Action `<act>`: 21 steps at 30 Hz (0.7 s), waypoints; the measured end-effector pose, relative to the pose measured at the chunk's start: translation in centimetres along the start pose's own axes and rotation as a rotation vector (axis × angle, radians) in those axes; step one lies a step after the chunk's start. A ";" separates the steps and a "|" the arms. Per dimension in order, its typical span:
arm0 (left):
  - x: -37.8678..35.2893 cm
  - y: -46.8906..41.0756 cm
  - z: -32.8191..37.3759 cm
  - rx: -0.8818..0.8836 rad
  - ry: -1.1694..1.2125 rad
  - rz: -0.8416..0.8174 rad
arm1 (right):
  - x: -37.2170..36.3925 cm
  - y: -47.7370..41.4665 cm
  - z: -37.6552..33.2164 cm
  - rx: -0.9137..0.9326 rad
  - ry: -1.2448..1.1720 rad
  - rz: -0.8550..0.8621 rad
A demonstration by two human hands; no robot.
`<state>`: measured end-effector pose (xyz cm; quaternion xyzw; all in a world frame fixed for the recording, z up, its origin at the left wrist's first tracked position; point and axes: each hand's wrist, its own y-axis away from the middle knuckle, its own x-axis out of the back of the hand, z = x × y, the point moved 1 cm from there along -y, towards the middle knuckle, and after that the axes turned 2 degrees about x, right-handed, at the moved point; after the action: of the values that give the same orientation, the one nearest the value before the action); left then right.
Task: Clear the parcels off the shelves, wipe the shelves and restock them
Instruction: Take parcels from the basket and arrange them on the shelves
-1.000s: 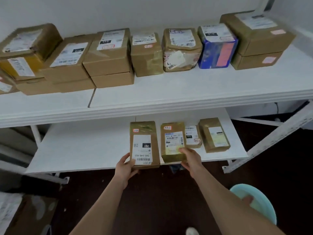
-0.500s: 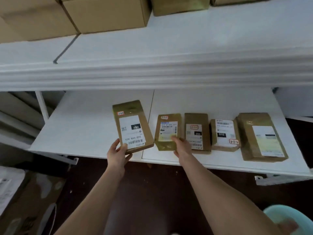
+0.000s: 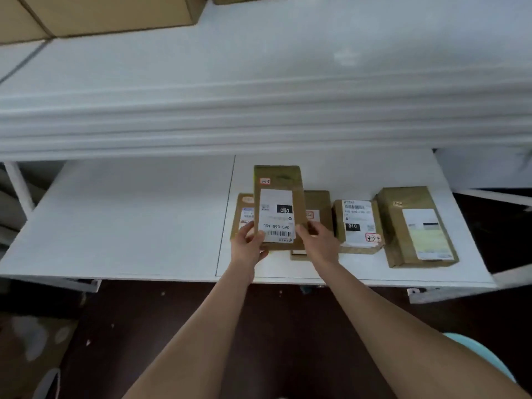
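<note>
A flat brown parcel with a white label hangs above the lower white shelf. My left hand grips its near left corner and my right hand holds its near right edge. Partly hidden beneath it lie two small brown parcels, one at the left and one at the right. Further right on the shelf sit a parcel marked 010 and a larger brown box.
The upper white shelf juts out above, with cardboard boxes at its far left. A dark floor lies below. A pale green stool shows at the lower right, and cardboard lies at the lower left.
The labelled parcel has moved right and now hangs over the two small parcels. My right hand left the small parcel and took the lifted parcel's right edge. The view moved closer.
</note>
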<state>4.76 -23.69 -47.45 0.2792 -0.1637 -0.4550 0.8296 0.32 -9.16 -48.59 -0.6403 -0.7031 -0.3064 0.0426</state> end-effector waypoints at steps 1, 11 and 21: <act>-1.3 -0.1 -0.4 -0.005 -0.035 -0.011 | 0.7 -0.2 0.5 0.001 0.058 -0.001; -6.6 -4.4 -5.9 0.000 -0.366 0.003 | 2.1 -2.4 4.2 0.057 0.556 0.087; -5.8 -4.3 -3.7 -0.271 -0.815 -0.064 | 0.6 -2.4 3.9 0.433 0.906 -0.073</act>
<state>0.72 -19.45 -53.16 -0.0300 -0.4077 -0.5710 0.7119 -0.69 -6.74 -52.39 -0.3944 -0.6834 -0.4019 0.4647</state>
